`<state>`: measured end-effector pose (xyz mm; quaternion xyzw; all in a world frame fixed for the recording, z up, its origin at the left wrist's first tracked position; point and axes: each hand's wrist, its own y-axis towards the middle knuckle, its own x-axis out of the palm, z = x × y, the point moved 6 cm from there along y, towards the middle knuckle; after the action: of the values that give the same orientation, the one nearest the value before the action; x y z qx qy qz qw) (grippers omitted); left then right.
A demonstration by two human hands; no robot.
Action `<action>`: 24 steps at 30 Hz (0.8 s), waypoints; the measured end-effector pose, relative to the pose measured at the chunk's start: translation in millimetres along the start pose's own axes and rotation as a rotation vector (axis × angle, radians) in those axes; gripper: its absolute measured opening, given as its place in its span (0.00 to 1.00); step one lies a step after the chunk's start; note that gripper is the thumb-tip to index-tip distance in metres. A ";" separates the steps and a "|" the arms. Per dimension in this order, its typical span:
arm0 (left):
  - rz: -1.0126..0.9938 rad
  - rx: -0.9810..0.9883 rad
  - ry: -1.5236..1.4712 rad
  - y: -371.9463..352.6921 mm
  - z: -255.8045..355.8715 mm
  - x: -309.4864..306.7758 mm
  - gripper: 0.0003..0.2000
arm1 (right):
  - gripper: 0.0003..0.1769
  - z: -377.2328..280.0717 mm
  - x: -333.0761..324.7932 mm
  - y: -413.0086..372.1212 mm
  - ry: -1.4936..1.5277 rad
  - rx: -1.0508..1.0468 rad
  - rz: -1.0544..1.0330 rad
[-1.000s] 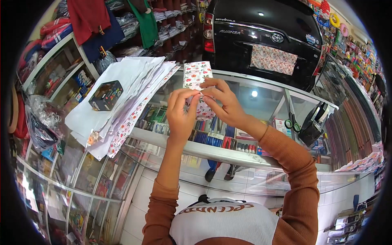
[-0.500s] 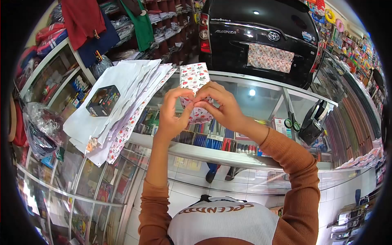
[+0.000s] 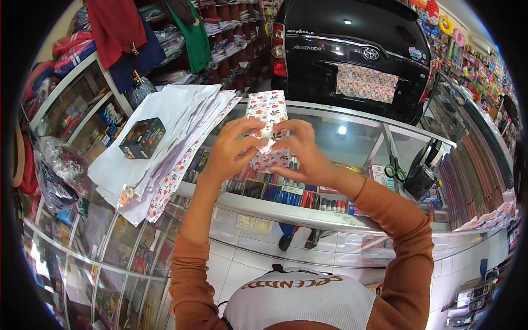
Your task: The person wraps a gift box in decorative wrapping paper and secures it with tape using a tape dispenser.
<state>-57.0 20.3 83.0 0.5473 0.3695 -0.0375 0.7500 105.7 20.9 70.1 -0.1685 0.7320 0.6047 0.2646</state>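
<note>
A box-shaped parcel in white floral paper rests on the glass counter, its long side running away from me. My left hand lies against its left side, thumb and fingers apart, fingertips on the paper. On the right side, my right hand is curved with fingers spread, its fingertips touching the wrapping. A shiny patch shows on the paper between the two hands. The parcel's contents are hidden.
White paper sheets lie at the left under a small black box. Green-handled scissors and a black tape dispenser are on the counter's right. Pens show under the glass. A black car stands beyond.
My hands have moved apart from their pinch together over the parcel, and their fingers have spread to its two sides. The view has shifted slightly.
</note>
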 end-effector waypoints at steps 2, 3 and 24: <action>-0.005 0.061 0.119 6.2 10.5 -6.8 0.13 | 0.16 9.9 -0.5 -10.4 0.053 0.081 0.080; -0.045 0.050 0.086 8.6 15.3 -9.3 0.12 | 0.19 10.6 3.3 -13.9 0.004 0.041 -0.017; -0.109 -0.294 -0.016 16.3 -27.7 18.1 0.21 | 0.09 30.3 23.6 -14.4 0.013 0.117 0.153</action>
<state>-50.6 56.6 81.6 0.4105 0.3940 -0.0279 0.8219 100.4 49.1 40.8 -0.1002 0.7785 0.5784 0.2221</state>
